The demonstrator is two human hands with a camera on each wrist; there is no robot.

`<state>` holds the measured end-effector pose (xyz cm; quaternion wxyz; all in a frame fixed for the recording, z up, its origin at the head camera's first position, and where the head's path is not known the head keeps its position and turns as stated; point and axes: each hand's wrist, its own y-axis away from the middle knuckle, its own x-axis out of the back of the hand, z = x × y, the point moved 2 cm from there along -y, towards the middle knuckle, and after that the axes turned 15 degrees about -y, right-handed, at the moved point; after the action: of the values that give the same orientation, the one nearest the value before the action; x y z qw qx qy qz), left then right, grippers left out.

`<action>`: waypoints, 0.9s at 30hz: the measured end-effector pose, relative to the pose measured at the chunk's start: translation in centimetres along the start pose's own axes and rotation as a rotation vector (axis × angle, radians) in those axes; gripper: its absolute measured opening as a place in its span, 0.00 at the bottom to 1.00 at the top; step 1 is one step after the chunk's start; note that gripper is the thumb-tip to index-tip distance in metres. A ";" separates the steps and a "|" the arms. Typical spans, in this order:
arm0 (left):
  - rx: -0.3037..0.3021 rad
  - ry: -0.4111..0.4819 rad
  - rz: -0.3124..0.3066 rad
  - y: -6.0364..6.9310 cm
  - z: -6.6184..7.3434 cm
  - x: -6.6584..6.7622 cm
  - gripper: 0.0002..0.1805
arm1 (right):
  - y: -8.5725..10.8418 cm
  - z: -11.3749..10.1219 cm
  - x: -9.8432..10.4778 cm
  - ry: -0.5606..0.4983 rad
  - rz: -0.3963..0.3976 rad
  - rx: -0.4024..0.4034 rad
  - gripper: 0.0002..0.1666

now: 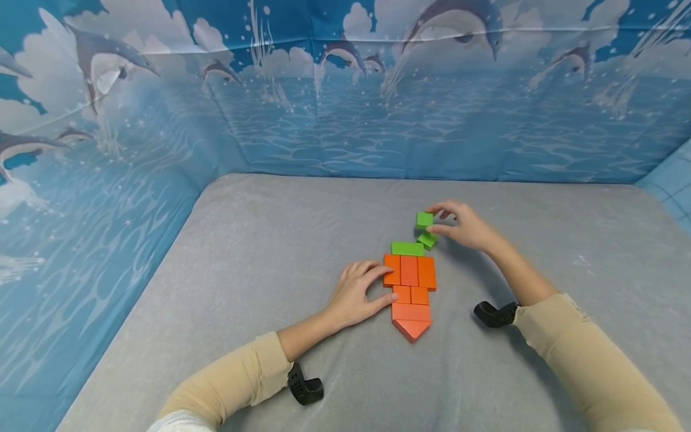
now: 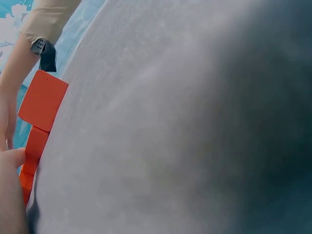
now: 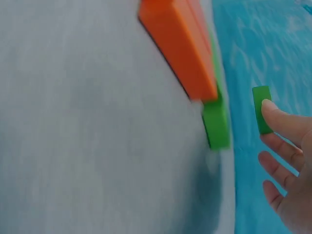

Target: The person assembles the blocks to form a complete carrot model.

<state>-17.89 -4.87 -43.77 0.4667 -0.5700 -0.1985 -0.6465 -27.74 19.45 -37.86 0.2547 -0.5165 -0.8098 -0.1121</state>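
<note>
My right hand (image 1: pixel 465 225) pinches a green block (image 1: pixel 424 218) between thumb and fingers. In the right wrist view this green block (image 3: pixel 261 109) is held up, apart from the others. A second, turned green block (image 1: pixel 428 240) lies just under it. A long green block (image 1: pixel 407 248) lies against the far end of a row of upright orange blocks (image 1: pixel 409 271). Nearer are two small orange blocks (image 1: pixel 411 295), a wide orange block (image 1: pixel 411 312) and an orange triangular block (image 1: pixel 412 329). My left hand (image 1: pixel 358 295) touches the arrangement's left side with thumb and forefinger.
A grey cloth surface (image 1: pixel 281 240) lies under the blocks. Blue dolphin-print curtains (image 1: pixel 345 132) stand behind and to the left. Black wrist mounts (image 1: pixel 306 384) stick out beneath both sleeves, close above the cloth.
</note>
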 end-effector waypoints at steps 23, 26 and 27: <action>-0.008 0.014 -0.006 0.0 0.1 0.2 0.27 | -3.9 0.0 -5.0 -0.009 -0.173 0.018 0.21; -0.009 0.015 -0.007 0.0 0.1 0.2 0.27 | -3.9 0.2 -4.9 -0.004 -0.193 0.024 0.21; -0.011 0.016 -0.006 0.0 0.2 0.3 0.27 | -3.9 0.2 -4.9 -0.005 -0.202 0.026 0.21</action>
<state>-17.78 -4.84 -43.49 0.4632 -0.5668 -0.1931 -0.6533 -29.66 13.98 -40.30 0.2467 -0.4293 -0.8597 -0.1253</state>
